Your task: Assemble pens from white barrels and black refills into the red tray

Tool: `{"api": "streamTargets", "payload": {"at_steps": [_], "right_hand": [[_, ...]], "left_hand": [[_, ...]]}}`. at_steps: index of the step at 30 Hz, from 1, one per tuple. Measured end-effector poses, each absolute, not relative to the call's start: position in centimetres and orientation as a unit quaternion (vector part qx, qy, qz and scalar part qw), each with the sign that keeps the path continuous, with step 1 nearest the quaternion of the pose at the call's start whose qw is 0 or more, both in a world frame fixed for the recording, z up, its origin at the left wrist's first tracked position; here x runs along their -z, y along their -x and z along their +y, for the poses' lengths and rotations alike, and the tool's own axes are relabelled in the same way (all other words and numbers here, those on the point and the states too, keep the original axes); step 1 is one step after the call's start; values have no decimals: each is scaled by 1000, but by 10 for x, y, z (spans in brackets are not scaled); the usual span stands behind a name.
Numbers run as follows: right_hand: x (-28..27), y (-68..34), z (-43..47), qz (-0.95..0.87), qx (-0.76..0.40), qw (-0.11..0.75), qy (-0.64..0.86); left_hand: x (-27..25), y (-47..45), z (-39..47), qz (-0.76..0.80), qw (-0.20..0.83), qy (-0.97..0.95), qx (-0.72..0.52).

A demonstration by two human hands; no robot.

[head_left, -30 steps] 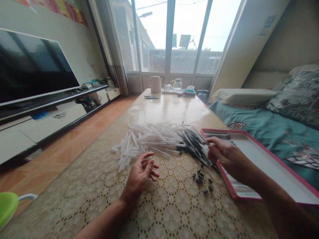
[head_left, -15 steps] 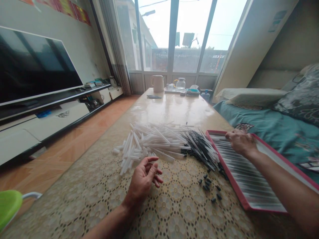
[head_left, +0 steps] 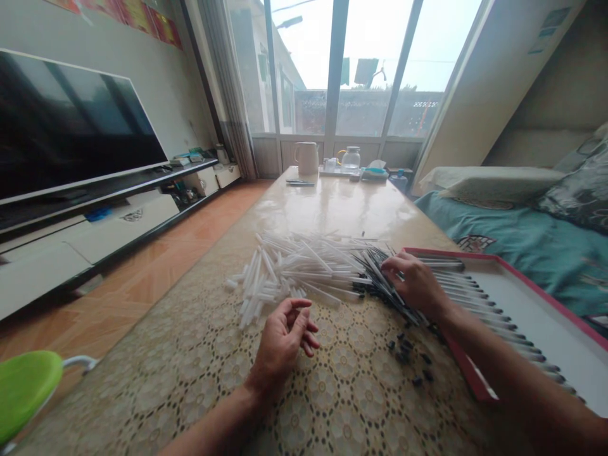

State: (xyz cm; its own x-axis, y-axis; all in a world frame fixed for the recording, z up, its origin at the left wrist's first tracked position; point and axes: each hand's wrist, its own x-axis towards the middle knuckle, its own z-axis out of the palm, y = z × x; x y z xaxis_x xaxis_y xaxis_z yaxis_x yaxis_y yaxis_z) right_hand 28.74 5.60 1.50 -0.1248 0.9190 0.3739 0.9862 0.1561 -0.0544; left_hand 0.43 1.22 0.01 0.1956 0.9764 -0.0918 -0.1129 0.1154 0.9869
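Observation:
My left hand [head_left: 287, 332] hovers near the front of the table with its fingers loosely bent and apart, holding nothing. Just beyond it lies a loose heap of white, see-through pen barrels [head_left: 304, 263]. My right hand [head_left: 420, 285] reaches over the box's left edge, its bent fingers closed on the dark pen refills [head_left: 373, 261]; its fingertips are partly hidden. Small black pen plugs [head_left: 403, 349] are scattered in front of that pile. A shallow red-rimmed box [head_left: 532, 282] at the right holds a row of pens [head_left: 482, 307] with dark ends; my right forearm covers part of it.
At the table's far end stand a beige pitcher [head_left: 308, 158], a glass jug [head_left: 351, 158] and a tissue pack [head_left: 375, 171]. A green stool [head_left: 28, 392] is at the lower left. A teal-covered seat [head_left: 456, 218] runs along the right side.
My right hand has left the inside of the box and moved left to the refill pile. My left hand keeps its place. The view has turned slightly left.

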Motion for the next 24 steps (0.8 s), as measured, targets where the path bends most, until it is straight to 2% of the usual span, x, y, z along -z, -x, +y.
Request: {"api": "streamTargets", "payload": {"at_steps": [5, 12, 20, 24], "right_hand": [[-12, -240, 54, -765, 76, 161, 619], [-19, -243, 39, -757, 58, 169, 629], [-40, -215, -11, -699, -117, 309, 634], [-36, -179, -26, -728, -211, 322, 568]], "left_hand": [[0, -4, 12, 438, 608, -490, -446], [0, -3, 9, 417, 614, -503, -443], [-2, -7, 3, 318, 788, -366, -379], [1, -3, 7, 294, 815, -315, -388]]}}
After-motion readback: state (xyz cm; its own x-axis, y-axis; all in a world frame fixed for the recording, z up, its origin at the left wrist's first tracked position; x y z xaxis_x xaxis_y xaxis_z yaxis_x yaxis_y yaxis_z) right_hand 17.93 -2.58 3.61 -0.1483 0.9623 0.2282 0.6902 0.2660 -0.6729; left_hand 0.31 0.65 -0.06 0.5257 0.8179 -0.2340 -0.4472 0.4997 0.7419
